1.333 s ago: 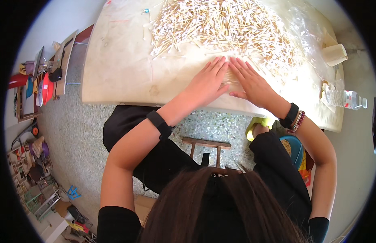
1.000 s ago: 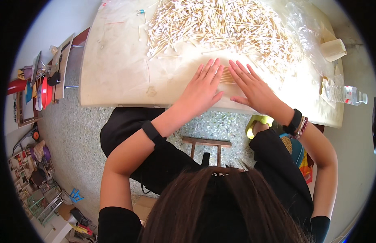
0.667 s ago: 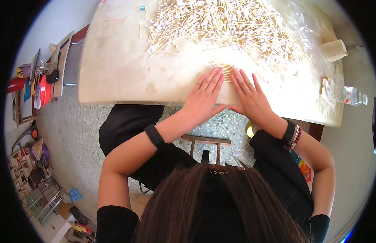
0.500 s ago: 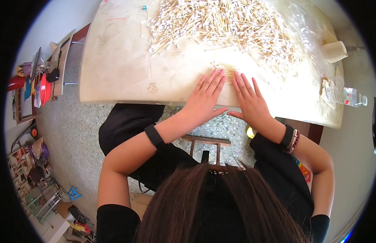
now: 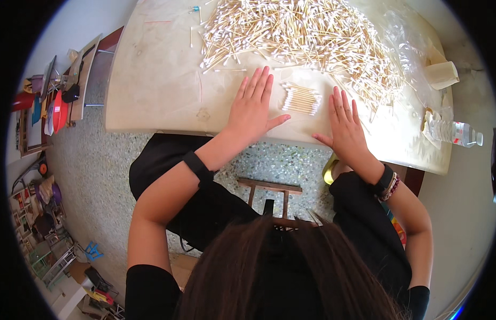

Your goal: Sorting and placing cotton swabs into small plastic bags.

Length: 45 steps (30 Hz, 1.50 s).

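Note:
Between my two hands lies a neat row of cotton swabs (image 5: 302, 98), side by side on the pale table (image 5: 157, 101). My left hand (image 5: 252, 104) rests flat to the left of the row, fingers stretched out and thumb apart, holding nothing. To the right of the row, my right hand (image 5: 345, 122) also lies stretched out with its thumb spread, and it is empty. Neither hand touches the row. Beyond the hands spreads a large loose heap of cotton swabs (image 5: 296, 34), pointing every way.
At the right edge lie a clear plastic bottle (image 5: 461, 133), a cream-coloured roll (image 5: 441, 75) and crumpled clear plastic (image 5: 408, 48). A small blue-green item (image 5: 195, 9) sits at the far left of the table. A wooden stool (image 5: 270, 186) stands below the near edge.
My hands have drawn apart, the left one leftward and the right one rightward, away from the row of swabs. The row now shows fully between them.

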Each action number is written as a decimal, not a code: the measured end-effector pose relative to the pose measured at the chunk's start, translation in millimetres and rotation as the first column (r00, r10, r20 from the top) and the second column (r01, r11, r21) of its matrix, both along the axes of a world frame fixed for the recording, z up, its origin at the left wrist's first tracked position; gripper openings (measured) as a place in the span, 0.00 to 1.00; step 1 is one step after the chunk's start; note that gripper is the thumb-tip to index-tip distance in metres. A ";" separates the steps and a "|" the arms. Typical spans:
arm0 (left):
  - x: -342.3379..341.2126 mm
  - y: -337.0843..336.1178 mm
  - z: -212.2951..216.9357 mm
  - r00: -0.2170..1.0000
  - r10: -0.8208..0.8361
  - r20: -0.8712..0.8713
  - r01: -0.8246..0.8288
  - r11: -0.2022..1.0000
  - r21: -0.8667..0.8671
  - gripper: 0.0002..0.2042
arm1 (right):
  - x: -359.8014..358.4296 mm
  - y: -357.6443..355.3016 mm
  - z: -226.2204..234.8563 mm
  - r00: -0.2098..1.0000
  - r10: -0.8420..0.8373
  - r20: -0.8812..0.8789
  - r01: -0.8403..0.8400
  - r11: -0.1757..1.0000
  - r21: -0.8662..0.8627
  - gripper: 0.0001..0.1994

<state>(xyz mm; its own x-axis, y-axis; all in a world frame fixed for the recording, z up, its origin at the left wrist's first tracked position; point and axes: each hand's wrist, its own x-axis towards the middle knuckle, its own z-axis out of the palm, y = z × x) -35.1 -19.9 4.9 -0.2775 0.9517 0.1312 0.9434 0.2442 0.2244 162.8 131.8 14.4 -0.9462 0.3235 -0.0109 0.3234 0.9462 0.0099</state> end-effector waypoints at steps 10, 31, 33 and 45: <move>17.6 15.0 -12.3 1.000 -0.011 0.016 0.011 0.999 0.048 0.48 | -21.1 -13.0 -3.2 0.998 -0.068 -0.007 0.067 0.993 -0.095 0.51; 29.5 5.6 1.8 0.996 0.033 0.082 -0.032 0.999 -0.009 0.47 | -16.6 -14.6 11.7 0.998 0.015 -0.058 -0.021 0.995 -0.101 0.50; 32.3 0.2 5.0 0.997 -0.031 0.075 0.031 1.000 -0.003 0.44 | -13.0 -22.8 13.4 0.998 0.050 -0.049 -0.056 0.991 -0.120 0.49; 41.1 -9.2 3.8 0.990 -0.040 0.137 0.041 0.999 -0.006 0.40 | -13.3 -23.3 6.0 0.994 0.082 -0.070 -0.094 0.978 -0.189 0.45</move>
<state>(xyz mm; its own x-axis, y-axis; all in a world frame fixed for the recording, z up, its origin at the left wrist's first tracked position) 5.9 -29.1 8.7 -0.2538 0.9634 0.0859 0.9129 0.2093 0.3504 149.5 108.5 20.3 -0.9716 0.2364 -0.0051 0.2330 0.9534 -0.1917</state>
